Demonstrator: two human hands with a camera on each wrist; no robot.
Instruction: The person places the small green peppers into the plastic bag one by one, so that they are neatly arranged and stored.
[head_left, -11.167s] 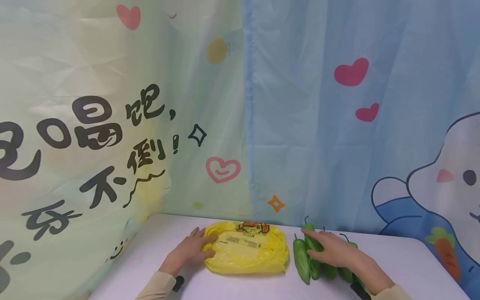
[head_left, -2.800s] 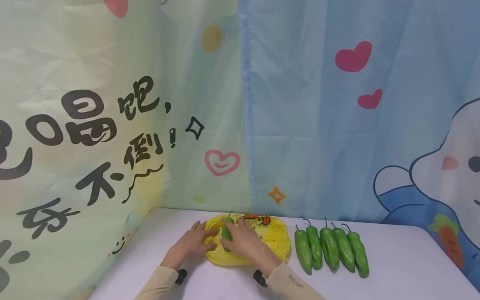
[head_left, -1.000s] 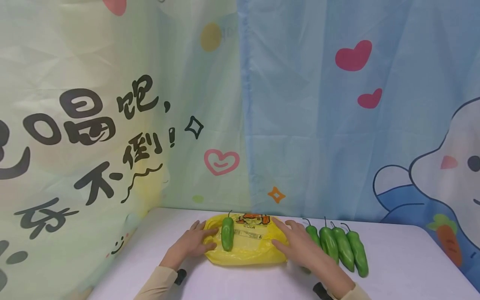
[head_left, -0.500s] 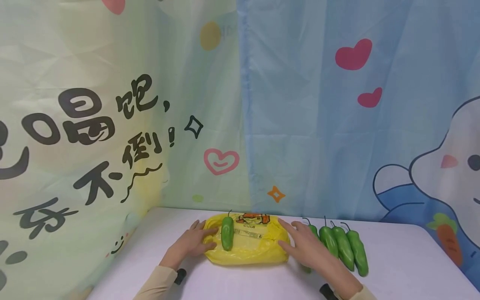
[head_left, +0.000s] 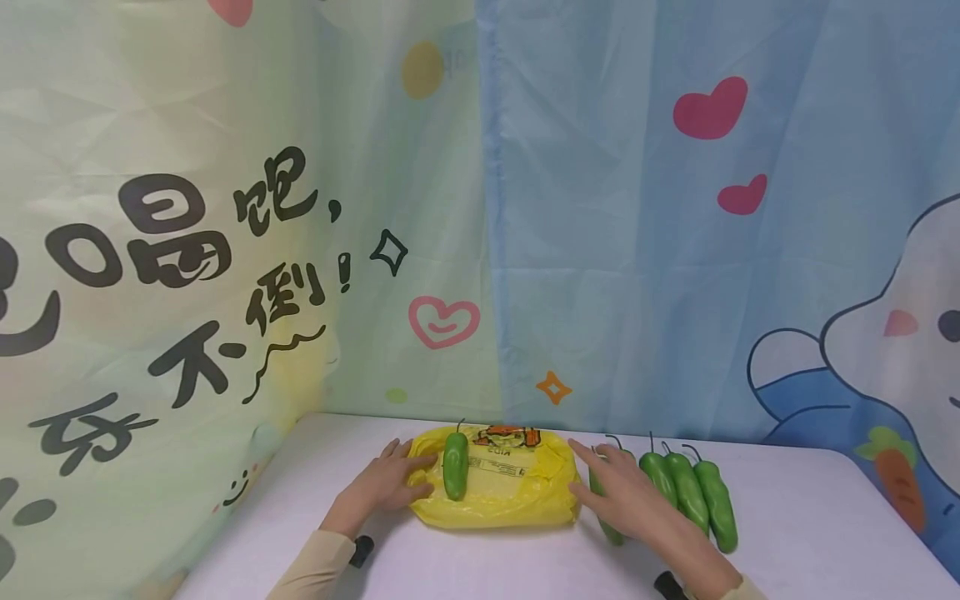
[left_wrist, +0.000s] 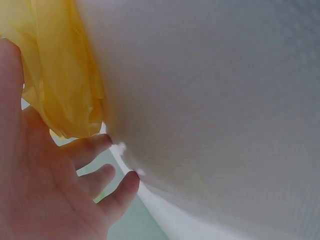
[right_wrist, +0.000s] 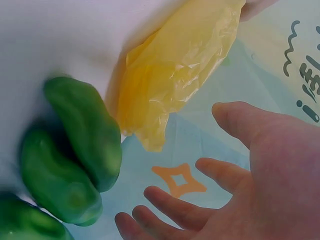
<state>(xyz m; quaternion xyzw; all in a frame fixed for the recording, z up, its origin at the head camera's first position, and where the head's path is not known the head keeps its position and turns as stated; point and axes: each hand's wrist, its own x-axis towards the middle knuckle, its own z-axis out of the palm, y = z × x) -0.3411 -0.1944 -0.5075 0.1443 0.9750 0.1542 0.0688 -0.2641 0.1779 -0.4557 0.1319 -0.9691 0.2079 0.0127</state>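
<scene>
A yellow plastic bag lies on the table, with one green pepper on its left part, stem pointing away. At the bag's left edge, my left hand touches the plastic with fingers and thumb spread; the left wrist view shows the bag's edge beside the thumb. To the right of the bag my right hand hovers with spread fingers, holding nothing. It partly hides the nearest pepper of the row. In the right wrist view, the hand is apart from the peppers and the bag.
Several green peppers lie side by side on the white table, right of the bag. A printed cloth backdrop hangs behind the table and on its left side.
My right hand left a green pepper on the bag's left part, then moved right, off the bag to the pepper row. My left hand has stayed at the bag's left edge.
</scene>
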